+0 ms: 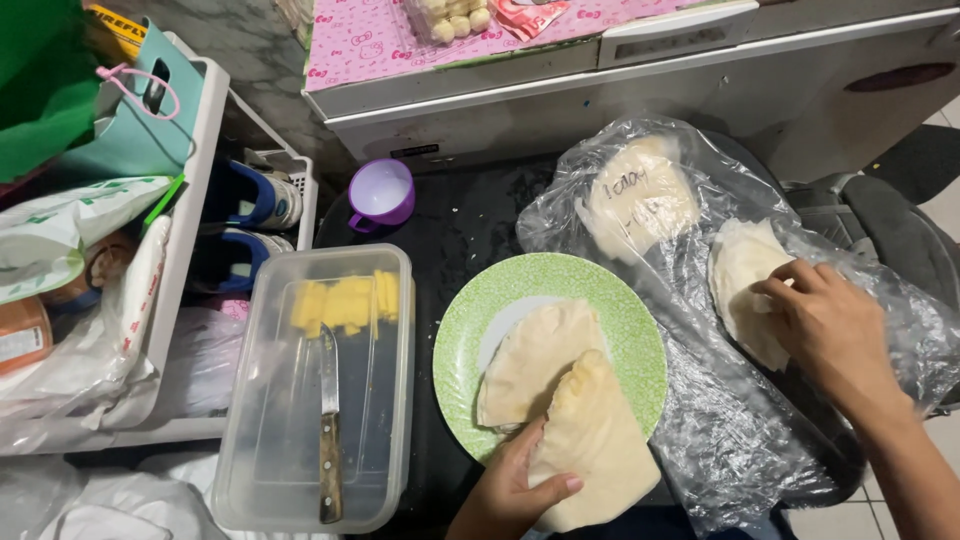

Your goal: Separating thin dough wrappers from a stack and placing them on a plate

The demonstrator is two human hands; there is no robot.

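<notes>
Pale dough (592,440), thin, soft, tear-prone, hanging off plate (640,345), pinched at near edge by left hand (510,495); right hand (825,325) fingers curled on dough stack (745,285) in bag (720,440); best gripped at crimped rim.

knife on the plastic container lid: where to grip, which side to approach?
Grip the knife by its wooden handle, the end nearest the camera; the blade points away toward the yellow slices. It lies flat on the clear container, so probably come from above and pinch the handle's sides. The left hand is nearer.
</notes>
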